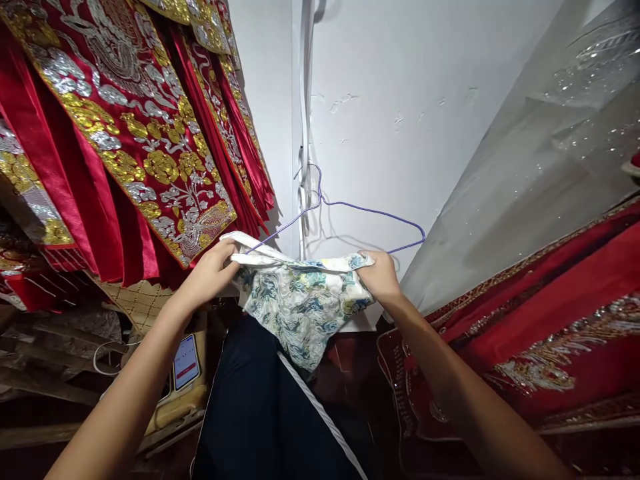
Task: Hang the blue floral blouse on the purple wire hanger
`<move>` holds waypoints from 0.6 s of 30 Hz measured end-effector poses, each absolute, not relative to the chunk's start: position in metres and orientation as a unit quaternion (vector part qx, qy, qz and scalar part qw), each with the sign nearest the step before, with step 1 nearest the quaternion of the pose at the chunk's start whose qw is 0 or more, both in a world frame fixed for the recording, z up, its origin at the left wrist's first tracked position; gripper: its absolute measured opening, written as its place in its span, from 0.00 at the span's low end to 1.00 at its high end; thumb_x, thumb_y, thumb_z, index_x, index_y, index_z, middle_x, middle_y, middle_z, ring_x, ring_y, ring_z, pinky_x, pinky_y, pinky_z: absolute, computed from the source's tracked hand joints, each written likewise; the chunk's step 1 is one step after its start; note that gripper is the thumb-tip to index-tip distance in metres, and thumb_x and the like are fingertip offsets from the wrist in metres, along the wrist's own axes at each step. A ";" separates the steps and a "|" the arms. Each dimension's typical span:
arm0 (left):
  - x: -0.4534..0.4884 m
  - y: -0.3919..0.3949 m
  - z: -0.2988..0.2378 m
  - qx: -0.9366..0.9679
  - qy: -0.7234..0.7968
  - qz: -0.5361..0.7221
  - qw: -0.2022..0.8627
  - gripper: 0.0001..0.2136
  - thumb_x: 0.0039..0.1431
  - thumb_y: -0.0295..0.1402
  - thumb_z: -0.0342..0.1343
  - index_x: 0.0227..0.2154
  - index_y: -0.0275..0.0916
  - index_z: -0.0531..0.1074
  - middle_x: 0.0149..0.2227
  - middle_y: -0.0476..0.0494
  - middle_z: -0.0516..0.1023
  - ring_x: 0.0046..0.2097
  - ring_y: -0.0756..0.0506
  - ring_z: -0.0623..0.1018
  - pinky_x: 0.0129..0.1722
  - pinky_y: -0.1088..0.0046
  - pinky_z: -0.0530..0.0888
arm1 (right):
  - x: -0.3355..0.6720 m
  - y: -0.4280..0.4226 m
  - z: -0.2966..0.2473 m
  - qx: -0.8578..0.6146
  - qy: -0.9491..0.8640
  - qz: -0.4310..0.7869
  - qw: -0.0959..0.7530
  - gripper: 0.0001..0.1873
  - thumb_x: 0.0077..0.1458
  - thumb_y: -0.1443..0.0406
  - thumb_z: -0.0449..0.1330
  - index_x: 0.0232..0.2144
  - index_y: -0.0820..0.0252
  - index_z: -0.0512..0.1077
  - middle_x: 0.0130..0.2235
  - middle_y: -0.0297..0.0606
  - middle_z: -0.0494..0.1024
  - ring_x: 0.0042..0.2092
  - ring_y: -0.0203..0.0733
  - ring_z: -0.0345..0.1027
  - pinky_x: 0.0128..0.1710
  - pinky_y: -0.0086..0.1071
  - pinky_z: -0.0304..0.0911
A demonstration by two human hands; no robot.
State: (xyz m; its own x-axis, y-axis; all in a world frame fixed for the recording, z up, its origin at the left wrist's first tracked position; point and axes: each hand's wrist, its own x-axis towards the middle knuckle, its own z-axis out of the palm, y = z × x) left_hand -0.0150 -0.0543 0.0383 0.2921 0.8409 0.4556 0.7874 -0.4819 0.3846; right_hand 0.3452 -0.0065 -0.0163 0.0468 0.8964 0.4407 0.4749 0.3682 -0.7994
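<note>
A white floral garment point(305, 300) with blue and green print hangs between my hands, bunched and tapering downward. I cannot tell exactly what kind of garment it is. My left hand point(216, 268) is closed on its white band at the upper left, thumb on the near side. At the upper right corner, my right hand point(381, 275) pinches the edge. A thin purple clothes hanger point(370, 208) hangs in front of the white wall, just above. Its left arm runs down to the white band by my left hand, while its right end sticks out free above my right hand.
Red embroidered costumes point(165, 153) hang at the left. Sheer white fabric point(480, 200) and red beaded cloth point(565, 333) fill the right side. A phone point(186, 363) showing a timer lies on a yellowish stool point(185, 408) at lower left. White cable point(303, 100) runs down the wall.
</note>
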 end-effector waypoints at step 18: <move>-0.001 -0.022 0.051 0.796 0.486 0.355 -0.061 0.17 0.62 0.26 0.45 0.48 0.37 0.75 0.45 0.39 0.76 0.47 0.41 0.76 0.50 0.66 0.72 | 0.411 -0.006 0.022 -0.552 -0.656 0.211 0.470 0.26 0.42 0.56 0.70 0.43 0.66 0.78 0.31 0.43 0.79 0.31 0.45 0.70 0.27 0.31 0.60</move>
